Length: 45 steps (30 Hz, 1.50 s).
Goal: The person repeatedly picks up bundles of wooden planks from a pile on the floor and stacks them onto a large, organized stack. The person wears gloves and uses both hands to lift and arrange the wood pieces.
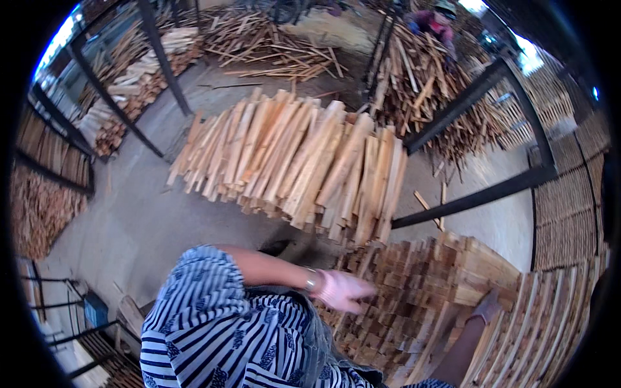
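My left hand (346, 291), in a pale pink glove, is held over the near stack of wooden slats (394, 304), whose cut ends face up toward me. Its fingers are apart, slightly blurred, and nothing shows in them. At the right side of that stack, my right hand (488, 306), also gloved, lies against the wood beside the lighter boards (479, 268). Its fingers are small and dim in the picture, so whether they grip a slat is unclear. A watch or bracelet (312, 280) circles my left wrist.
Ahead lies a long pile of loose slats (291, 158). A black metal frame (479, 200) stands to its right. Behind that, a person (436, 24) is at a heap of thin sticks (420, 84). Stacked slats (550, 323) line the right; metal posts (162, 58) rise at left.
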Each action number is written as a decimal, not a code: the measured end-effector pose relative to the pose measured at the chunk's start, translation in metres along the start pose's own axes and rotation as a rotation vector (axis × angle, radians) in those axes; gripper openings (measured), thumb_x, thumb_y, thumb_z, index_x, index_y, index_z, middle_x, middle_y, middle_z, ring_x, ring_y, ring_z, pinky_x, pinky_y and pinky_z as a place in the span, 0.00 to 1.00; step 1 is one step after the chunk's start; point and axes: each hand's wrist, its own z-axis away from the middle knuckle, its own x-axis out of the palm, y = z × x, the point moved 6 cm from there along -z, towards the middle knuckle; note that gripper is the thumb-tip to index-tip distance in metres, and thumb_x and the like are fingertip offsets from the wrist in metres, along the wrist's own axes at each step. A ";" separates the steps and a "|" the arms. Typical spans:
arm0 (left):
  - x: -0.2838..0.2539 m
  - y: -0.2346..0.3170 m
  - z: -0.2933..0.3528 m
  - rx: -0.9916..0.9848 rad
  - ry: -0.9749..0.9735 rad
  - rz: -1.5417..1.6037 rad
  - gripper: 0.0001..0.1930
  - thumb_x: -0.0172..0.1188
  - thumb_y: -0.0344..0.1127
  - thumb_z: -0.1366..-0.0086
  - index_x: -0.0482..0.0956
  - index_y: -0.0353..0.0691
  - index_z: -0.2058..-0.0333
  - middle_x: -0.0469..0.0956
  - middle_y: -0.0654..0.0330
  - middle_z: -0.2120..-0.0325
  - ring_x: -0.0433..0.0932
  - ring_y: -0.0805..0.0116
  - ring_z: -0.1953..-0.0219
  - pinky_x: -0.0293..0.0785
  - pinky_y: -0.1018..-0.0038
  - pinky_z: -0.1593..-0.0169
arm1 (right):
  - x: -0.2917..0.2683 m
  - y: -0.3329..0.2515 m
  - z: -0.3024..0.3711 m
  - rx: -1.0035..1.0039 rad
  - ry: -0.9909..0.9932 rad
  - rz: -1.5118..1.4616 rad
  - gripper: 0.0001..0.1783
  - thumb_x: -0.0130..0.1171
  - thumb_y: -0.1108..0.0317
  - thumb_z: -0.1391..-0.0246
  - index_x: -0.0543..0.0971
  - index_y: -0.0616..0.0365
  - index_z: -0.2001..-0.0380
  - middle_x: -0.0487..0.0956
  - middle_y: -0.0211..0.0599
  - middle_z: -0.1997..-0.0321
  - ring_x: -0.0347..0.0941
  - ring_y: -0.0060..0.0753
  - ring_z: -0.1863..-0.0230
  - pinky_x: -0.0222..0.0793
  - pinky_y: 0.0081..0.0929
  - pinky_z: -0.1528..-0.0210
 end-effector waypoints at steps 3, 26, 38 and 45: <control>0.012 -0.122 0.126 -0.589 0.262 0.196 0.34 0.48 0.60 0.33 0.66 0.42 0.37 0.70 0.45 0.40 0.71 0.46 0.39 0.67 0.58 0.37 | -0.038 -0.053 0.056 -0.347 0.352 0.257 0.35 0.53 0.47 0.35 0.69 0.67 0.38 0.76 0.53 0.41 0.74 0.46 0.42 0.70 0.38 0.41; -0.009 -0.464 0.728 -1.240 0.771 0.661 0.27 0.51 0.51 0.34 0.73 0.39 0.44 0.79 0.55 0.65 0.77 0.60 0.61 0.72 0.64 0.55 | 0.304 -0.158 0.984 -0.221 -1.691 0.088 0.34 0.46 0.40 0.34 0.76 0.63 0.46 0.81 0.52 0.51 0.76 0.46 0.46 0.66 0.35 0.40; -0.074 -0.612 0.766 -1.403 0.648 0.683 0.34 0.52 0.56 0.30 0.65 0.39 0.34 0.71 0.47 0.39 0.68 0.54 0.35 0.62 0.68 0.34 | 0.623 -0.113 1.123 0.268 -1.528 -0.025 0.41 0.32 0.36 0.32 0.72 0.65 0.40 0.73 0.56 0.37 0.66 0.53 0.33 0.57 0.36 0.31; -0.107 -0.831 0.782 -1.311 0.598 0.433 0.37 0.53 0.57 0.31 0.58 0.40 0.32 0.69 0.45 0.38 0.70 0.54 0.38 0.63 0.65 0.36 | 0.746 -0.020 1.168 0.107 -1.460 0.246 0.30 0.36 0.51 0.29 0.69 0.62 0.37 0.72 0.47 0.35 0.71 0.42 0.37 0.67 0.31 0.38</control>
